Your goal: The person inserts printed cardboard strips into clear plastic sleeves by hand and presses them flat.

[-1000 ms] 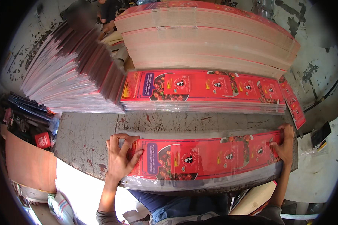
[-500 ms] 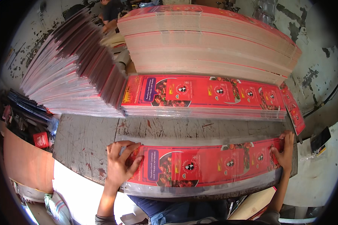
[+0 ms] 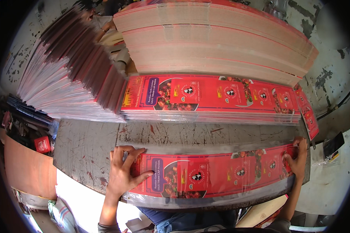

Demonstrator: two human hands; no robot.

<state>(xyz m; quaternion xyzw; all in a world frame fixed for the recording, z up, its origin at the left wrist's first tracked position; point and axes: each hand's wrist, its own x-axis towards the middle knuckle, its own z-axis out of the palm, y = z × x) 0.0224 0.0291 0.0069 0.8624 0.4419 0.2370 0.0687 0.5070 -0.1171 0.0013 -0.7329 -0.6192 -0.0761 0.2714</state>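
Scratched grey worktable [image 3: 85,143]: red printed strip [image 3: 217,174] at near edge; strip stacks [image 3: 210,97] behind.

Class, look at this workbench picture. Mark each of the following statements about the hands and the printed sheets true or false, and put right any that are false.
1. The left hand lies flat on the left end of the long red printed sheet. True.
2. The right hand is lifted well clear of that sheet. False: it rests on the sheet's right end.
3. A tall pile of sheets stands at the far side of the scratched grey table. True.
4. The fanned stack sits to the right of the tall pile. False: it is on the left.
5. The small red box lies on the red sheet. False: it sits off the table's left edge.
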